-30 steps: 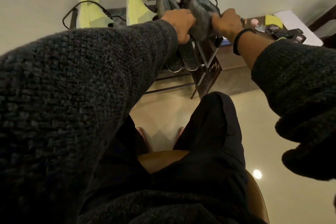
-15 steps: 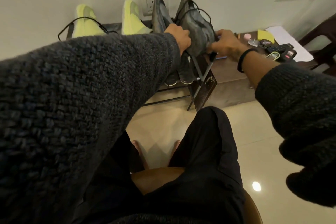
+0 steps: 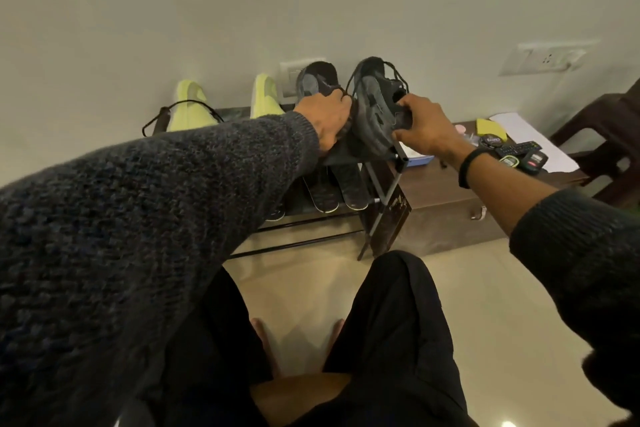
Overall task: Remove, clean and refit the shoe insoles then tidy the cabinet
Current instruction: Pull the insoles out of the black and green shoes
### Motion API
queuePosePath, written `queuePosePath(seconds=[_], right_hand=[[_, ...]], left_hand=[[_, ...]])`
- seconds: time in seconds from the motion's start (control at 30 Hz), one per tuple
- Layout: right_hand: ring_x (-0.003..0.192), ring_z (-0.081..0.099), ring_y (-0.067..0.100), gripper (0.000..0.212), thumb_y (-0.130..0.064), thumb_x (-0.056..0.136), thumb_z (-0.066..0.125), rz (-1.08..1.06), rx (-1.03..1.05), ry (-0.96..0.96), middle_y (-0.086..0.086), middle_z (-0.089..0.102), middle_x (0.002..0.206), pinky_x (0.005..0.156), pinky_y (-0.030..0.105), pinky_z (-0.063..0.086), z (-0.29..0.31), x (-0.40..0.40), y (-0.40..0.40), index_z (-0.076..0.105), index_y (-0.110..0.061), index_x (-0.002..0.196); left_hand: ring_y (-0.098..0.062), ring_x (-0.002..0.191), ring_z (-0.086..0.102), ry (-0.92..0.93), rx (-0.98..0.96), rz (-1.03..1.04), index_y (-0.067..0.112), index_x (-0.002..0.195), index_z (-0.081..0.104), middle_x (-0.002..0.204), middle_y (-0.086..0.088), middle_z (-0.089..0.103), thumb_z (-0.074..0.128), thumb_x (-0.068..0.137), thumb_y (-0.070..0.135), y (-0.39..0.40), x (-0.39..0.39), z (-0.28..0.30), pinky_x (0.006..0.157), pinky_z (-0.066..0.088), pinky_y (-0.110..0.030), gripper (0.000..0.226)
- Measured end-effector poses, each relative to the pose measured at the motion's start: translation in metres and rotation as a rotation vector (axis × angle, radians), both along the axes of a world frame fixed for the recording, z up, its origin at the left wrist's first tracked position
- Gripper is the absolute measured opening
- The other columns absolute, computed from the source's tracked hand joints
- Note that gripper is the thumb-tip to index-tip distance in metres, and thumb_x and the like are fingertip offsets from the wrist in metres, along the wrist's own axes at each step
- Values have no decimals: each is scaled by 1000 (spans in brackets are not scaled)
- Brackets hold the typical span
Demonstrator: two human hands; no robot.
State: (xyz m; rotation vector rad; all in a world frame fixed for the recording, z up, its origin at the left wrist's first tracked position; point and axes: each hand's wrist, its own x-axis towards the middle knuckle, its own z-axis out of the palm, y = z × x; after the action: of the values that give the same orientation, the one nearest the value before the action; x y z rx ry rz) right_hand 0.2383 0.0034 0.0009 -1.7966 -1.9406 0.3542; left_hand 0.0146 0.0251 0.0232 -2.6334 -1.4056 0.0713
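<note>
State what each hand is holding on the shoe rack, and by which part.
The right hand grips the right dark grey shoe by its lower end. The left hand is on the left dark grey shoe; its exact hold is hidden.

Dark grey knitted sleeves (image 3: 156, 218), black trousers (image 3: 391, 340), black wristband (image 3: 468, 166), bare feet.

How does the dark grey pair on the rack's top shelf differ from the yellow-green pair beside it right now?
The dark grey shoes are being handled: the left hand grips one, the right hand the other. The yellow-green shoes stand untouched. The grey pair sits at the rack's right end, the yellow-green pair further left. A grey shoe shows loose dark laces; I cannot tell whether the yellow-green ones have laces. Both pairs stand toe-up against the wall.
</note>
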Motion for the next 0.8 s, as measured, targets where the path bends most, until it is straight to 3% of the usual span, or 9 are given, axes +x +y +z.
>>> queuePosePath(seconds=[0.17,0.33,0.5,0.63,0.8], right_hand=[[101,61,26,50,-7,82,78,-16,29,-58,11,63,120,85,31,48,34,2,-25,56,-12,128],[100,60,25,51,-8,82,77,-30,62,-104,11,64,119,83,29,45,70,6,-68,57,-12,128],[91,60,18,47,-11,79,80,-16,41,-206,2,66,108,71,22,44,110,26,-126,61,-17,122],[95,65,18,50,-18,78,83,8,-38,-305,0,69,109,84,35,54,126,48,-170,63,-19,124],[95,66,14,51,-23,78,85,18,-174,-344,-6,70,107,85,34,55,106,74,-211,64,-21,124]], left_hand=[[-29,85,59,-138,105,-82,11,123,41,113,-7,48,72,89,32,-17,-14,24,75,56,-46,51],[-20,84,55,-288,196,-178,19,116,42,104,2,54,68,89,46,-48,-22,44,74,52,-41,46],[-16,93,57,-568,-32,-311,19,121,50,109,3,60,73,85,47,-83,-14,64,82,46,-30,52],[-9,91,60,-664,-207,-387,19,122,52,108,4,63,76,84,48,-108,1,63,75,45,-16,53],[18,72,54,-755,-416,-376,19,116,56,92,17,59,81,84,39,-135,25,32,62,39,-4,45]])
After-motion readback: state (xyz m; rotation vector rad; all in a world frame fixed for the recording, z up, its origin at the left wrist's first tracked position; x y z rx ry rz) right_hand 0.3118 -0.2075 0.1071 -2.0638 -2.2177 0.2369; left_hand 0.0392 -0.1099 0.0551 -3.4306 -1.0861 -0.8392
